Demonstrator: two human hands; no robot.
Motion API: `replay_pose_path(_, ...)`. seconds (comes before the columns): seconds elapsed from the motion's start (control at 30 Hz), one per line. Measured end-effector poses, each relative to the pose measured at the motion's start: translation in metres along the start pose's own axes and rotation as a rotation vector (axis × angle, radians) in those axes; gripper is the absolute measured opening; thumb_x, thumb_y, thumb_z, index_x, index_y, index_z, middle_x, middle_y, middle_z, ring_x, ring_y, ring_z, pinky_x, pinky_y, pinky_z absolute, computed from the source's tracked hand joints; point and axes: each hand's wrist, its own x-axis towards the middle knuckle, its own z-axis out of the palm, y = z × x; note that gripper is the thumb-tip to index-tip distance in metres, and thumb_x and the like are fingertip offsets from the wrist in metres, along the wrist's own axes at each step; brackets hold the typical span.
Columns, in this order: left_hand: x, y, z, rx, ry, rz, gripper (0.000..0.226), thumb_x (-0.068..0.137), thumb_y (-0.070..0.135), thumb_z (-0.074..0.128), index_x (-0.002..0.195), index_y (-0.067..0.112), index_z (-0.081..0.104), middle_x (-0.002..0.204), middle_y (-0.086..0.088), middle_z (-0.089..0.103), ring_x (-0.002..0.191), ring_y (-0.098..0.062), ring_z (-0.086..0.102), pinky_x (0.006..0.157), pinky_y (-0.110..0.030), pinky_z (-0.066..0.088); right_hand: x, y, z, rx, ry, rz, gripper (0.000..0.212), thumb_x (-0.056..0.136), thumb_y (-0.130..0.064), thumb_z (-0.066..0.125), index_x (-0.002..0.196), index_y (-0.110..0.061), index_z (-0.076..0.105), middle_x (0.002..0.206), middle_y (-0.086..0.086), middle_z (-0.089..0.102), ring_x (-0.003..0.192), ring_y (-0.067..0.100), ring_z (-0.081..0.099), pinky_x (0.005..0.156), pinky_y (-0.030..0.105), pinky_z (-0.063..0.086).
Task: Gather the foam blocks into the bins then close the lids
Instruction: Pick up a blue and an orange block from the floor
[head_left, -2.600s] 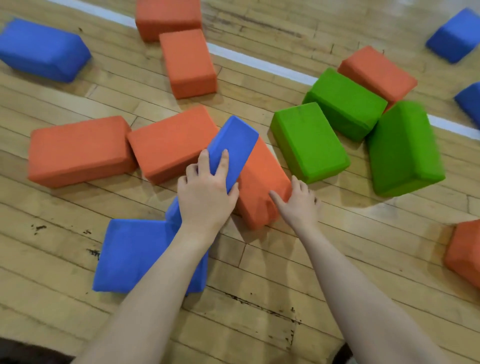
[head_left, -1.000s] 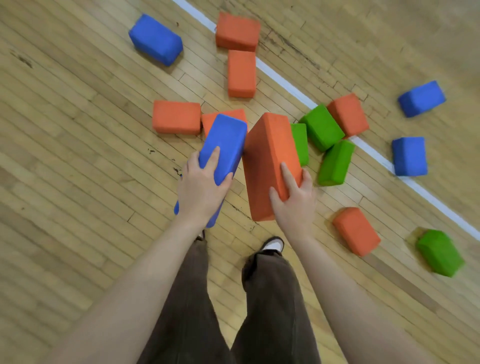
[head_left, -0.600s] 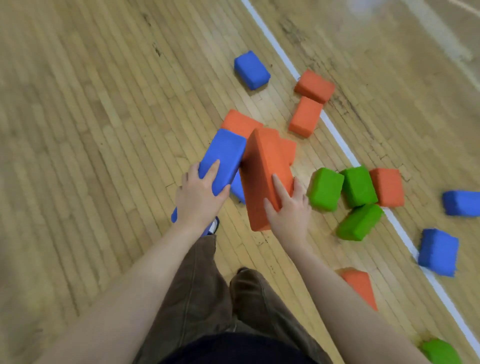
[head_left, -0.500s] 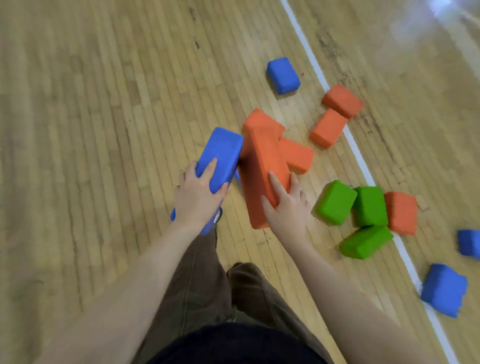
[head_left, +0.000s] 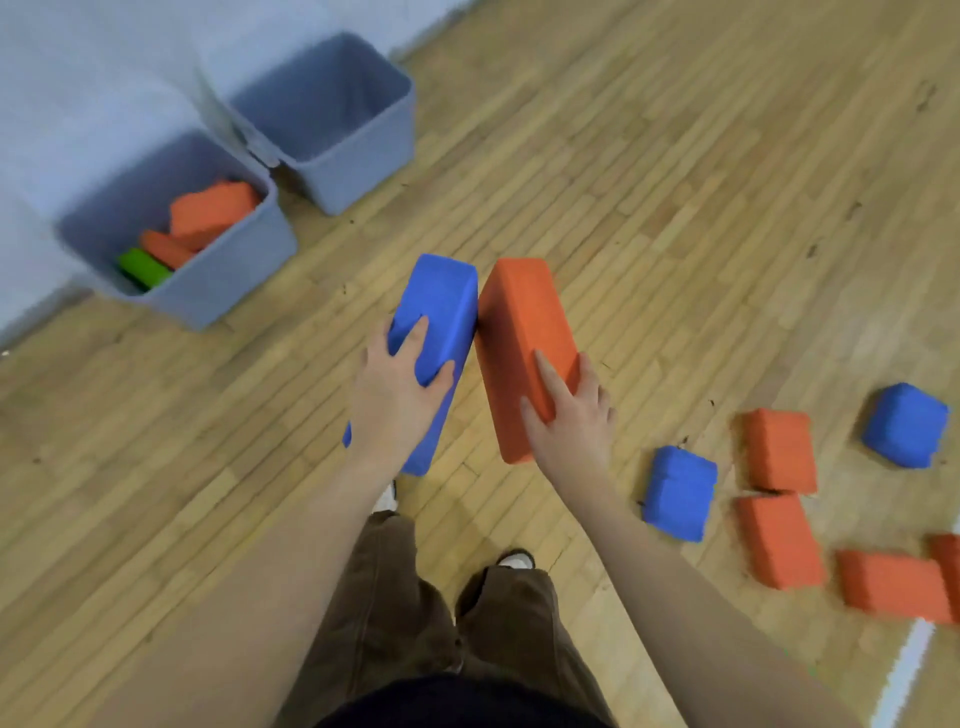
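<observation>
The left hand has its grip curled round a blue foam block, thumb on the right face and fingers on top, holding it above the wooden floor with its long axis pointing away. The right hand has its grip wrapped round an orange foam block, fingers lying along its top face; the far ends of the two held blocks touch each other. At far left, two grey bins stand open by a pale wall: the nearer bin holds orange blocks and a green block, and the farther bin shows only its bare inside. To the near right on the floor lie a blue block, another blue block farther right, and several orange blocks between and beside them. Brown trousers and shoe tips show below the arms.
</observation>
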Motion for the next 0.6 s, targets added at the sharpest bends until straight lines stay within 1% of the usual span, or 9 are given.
replay_pose_path(0.07, 0.011, -0.034, -0.027, -0.041, 0.068, -0.062, 0.055, 0.089, 0.044, 0.055, 0.140, 0.030, 0.040, 0.150, -0.005, 0.027, 0.127, -0.025, 0.042, 0.091, -0.037, 0.042, 0.013, -0.044, 0.016, -0.001, -0.014, -0.106, 0.055, 0.088, -0.040, 0.057, 0.139, -0.044, 0.038, 0.152, 0.010, 0.026, 0.125, 0.037, 0.036, 0.102, 0.044, 0.027)
replay_pose_path(0.17, 0.030, -0.100, -0.074, -0.076, 0.195, -0.167, 0.054, 0.089, 0.043, 0.056, 0.140, 0.028, 0.042, 0.149, -0.004, 0.028, 0.128, -0.023, 0.040, 0.085, -0.035, 0.043, 0.029, -0.122, 0.050, -0.009, -0.049, -0.266, 0.056, 0.087, -0.040, 0.058, 0.139, -0.045, 0.039, 0.152, 0.010, 0.027, 0.123, 0.036, 0.037, 0.100, 0.043, 0.029)
replay_pose_path(0.2, 0.036, -0.124, -0.090, -0.090, 0.228, -0.189, 0.054, 0.089, 0.042, 0.057, 0.139, 0.027, 0.043, 0.148, -0.006, 0.030, 0.128, -0.023, 0.040, 0.086, -0.036, 0.043, 0.033, -0.151, 0.063, -0.012, -0.060, -0.307, 0.056, 0.087, -0.041, 0.058, 0.139, -0.045, 0.039, 0.152, 0.010, 0.027, 0.122, 0.036, 0.038, 0.100, 0.043, 0.030)
replay_pose_path(0.27, 0.049, -0.171, -0.122, -0.131, 0.277, -0.233, 0.054, 0.088, 0.039, 0.059, 0.138, 0.024, 0.045, 0.147, -0.008, 0.032, 0.129, -0.025, 0.040, 0.091, -0.038, 0.043, 0.040, -0.209, 0.089, -0.006, -0.070, -0.380, 0.056, 0.086, -0.039, 0.060, 0.139, -0.044, 0.041, 0.151, 0.011, 0.029, 0.120, 0.037, 0.040, 0.099, 0.044, 0.032)
replay_pose_path(0.37, 0.069, -0.237, -0.164, -0.114, 0.361, -0.300, 0.053, 0.087, 0.036, 0.062, 0.136, 0.021, 0.048, 0.144, -0.011, 0.035, 0.123, -0.029, 0.043, 0.089, -0.041, 0.046, 0.046, -0.291, 0.130, -0.001, -0.096, -0.436, 0.056, 0.086, -0.039, 0.059, 0.138, -0.043, 0.041, 0.151, 0.010, 0.029, 0.122, 0.036, 0.038, 0.101, 0.045, 0.029)
replay_pose_path(0.47, 0.092, -0.284, -0.201, -0.094, 0.402, -0.380, 0.054, 0.087, 0.038, 0.060, 0.137, 0.024, 0.046, 0.146, -0.008, 0.032, 0.124, -0.028, 0.043, 0.089, -0.040, 0.046, 0.052, -0.362, 0.162, 0.020, -0.121, -0.497, 0.056, 0.085, -0.039, 0.061, 0.137, -0.042, 0.043, 0.150, 0.010, 0.030, 0.122, 0.037, 0.039, 0.101, 0.047, 0.030)
replay_pose_path(0.6, 0.127, -0.326, -0.234, -0.071, 0.417, -0.489, 0.054, 0.087, 0.043, 0.058, 0.138, 0.030, 0.044, 0.148, -0.004, 0.031, 0.122, -0.026, 0.046, 0.085, -0.037, 0.044, 0.066, -0.426, 0.195, 0.024, -0.137, -0.628, 0.054, 0.083, -0.036, 0.063, 0.135, -0.037, 0.048, 0.146, 0.013, 0.036, 0.116, 0.040, 0.044, 0.096, 0.049, 0.035)
